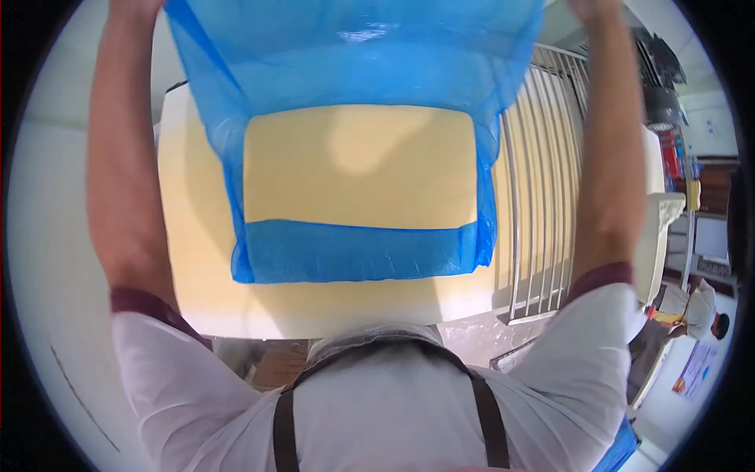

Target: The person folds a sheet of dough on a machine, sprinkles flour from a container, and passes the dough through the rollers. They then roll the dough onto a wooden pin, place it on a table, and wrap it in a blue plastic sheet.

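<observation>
A large pale yellow block (pixel 358 169), smooth like butter, lies flat with blue plastic film (pixel 362 252) folded over its near edge and gathered along its sides. Beyond the block, the film rises in a wide, see-through sheet between my raised arms. My left hand (pixel 145 5) is at the top left edge of the view, beside the film's upper corner. Opposite it, my right hand (pixel 594 8) is at the top edge, right of the film. Only the wrist end of each hand shows; the fingers are cut off, so their grip is hidden.
Under the block is a pale cream surface (pixel 208 291) with rounded edges. A metal bar rack (pixel 543 189) stands along its right side. A cardboard box (pixel 279 367) is below the near edge. At far right another person (pixel 698 311) works by a counter.
</observation>
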Available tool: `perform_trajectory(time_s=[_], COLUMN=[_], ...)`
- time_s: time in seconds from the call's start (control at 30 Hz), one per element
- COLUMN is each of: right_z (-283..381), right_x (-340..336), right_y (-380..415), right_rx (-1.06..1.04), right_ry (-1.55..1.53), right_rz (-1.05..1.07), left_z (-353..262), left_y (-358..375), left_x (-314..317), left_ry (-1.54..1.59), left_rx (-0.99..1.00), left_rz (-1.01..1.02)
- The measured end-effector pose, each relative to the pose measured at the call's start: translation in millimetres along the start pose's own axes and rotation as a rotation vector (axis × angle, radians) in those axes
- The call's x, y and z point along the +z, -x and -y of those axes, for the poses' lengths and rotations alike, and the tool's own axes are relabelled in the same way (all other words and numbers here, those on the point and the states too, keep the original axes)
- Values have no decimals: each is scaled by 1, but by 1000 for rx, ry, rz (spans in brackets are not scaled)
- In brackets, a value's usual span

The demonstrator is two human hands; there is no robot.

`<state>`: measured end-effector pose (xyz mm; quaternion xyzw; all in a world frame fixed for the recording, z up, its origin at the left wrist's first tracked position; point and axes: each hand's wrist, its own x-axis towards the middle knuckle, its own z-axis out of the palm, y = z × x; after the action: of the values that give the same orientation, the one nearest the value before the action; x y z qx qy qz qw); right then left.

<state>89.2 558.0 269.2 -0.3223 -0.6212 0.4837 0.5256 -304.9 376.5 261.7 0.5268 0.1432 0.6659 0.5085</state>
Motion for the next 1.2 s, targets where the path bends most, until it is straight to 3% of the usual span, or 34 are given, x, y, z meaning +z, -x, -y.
perform_trajectory(time_s=[0.03, 0.07, 0.1, 0.13, 0.17, 0.2, 0.23, 0.3, 0.47, 0.5, 0.53, 0.57, 0.6, 0.73, 0.83, 0.93, 1.0, 1.07, 1.1, 1.13, 1.2], right_z=[-31, -56, -80, -94, -127, -157, -160, -144, -113, -126, -100, -101, -106, -104, -99, -84, -77, -80, -90, -99, -94], right_x=[-12, -13, -14, -14, -29, -42, -49, -49, -55, -70, -64, -71, -76, -86, -91, -97, -97, -92, -99, -106, -97], right_y=[19, 72, 125, 184, 242, 298, 344, 409, 448, 458, 449, 454, 460, 478, 477, 481, 481, 483, 483, 482, 471], right_rx=[-26, -16, -8, 56, 217, 259, 436, 490, 505, 387, 436, 252, 145, 264, 305, 263, 259, 385, 378, 376, 356], right_ry=[-30, 31, 93, 455, 466, 450, 567, 730, 1186, 1092, 1115, 1016, 889, 615, 561, 562, 439, 83, 186, 288, -10], right_rz=[81, 108, 135, 87, 61, 4, -33, -54, 81, -47, -97, -149, -241, -276, -233, -263, -374, -537, -529, -518, -525], left_z=[17, 57, 82, 109, 123, 133, 138, 136, 107, 107, 105, 104, 108, 112, 112, 106, 101, 113, 118, 121, 119], left_y=[12, 61, 113, 166, 215, 267, 321, 397, 425, 430, 430, 432, 442, 442, 457, 476, 504, 483, 476, 470, 453], left_x=[-41, -19, -25, -13, -6, 2, 15, 43, 85, 86, 91, 96, 96, 111, 104, 101, 91, 100, 109, 113, 110], left_ry=[359, -366, -602, -589, -625, -687, -746, -873, -1350, -1437, -1481, -1515, -1628, -1949, -1892, -1417, -1301, -968, -796, -786, -771], left_rx=[-177, 48, 2, -155, -292, -410, -511, -652, -780, -765, -828, -894, -814, -459, -585, -433, -341, -106, -11, -80, -199], left_rz=[304, -167, -84, -361, -511, -628, -717, -792, -694, -646, -665, -686, -689, -787, -770, -1113, -1132, -1184, -1209, -1143, -1007])
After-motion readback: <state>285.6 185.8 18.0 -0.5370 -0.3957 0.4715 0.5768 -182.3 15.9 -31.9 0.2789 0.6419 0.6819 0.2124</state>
